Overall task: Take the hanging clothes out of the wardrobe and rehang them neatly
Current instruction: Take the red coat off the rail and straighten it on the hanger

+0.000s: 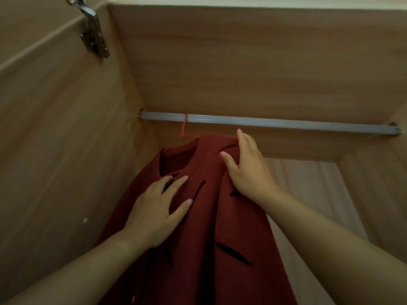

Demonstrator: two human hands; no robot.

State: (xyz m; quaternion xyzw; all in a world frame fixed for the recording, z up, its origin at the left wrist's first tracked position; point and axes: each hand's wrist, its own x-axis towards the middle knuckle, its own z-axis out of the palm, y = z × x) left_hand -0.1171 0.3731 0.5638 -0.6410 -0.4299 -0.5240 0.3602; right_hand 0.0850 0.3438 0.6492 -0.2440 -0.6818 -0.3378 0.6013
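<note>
A dark red garment (211,216) with black slit marks hangs on an orange hanger (184,126) hooked over the grey rail (286,123) near the wardrobe's left wall. My left hand (158,208) lies flat on the garment's front just below the neckline, fingers spread. My right hand (246,166) presses on the garment's right shoulder with straight fingers, the fingertips reaching up near the rail. Neither hand curls round the cloth.
The wooden wardrobe walls close in on the left (66,139) and the right (374,183). A metal door hinge (93,29) sits at the top left. The rail to the right of the hanger carries nothing. A pale back panel (308,194) shows behind the garment.
</note>
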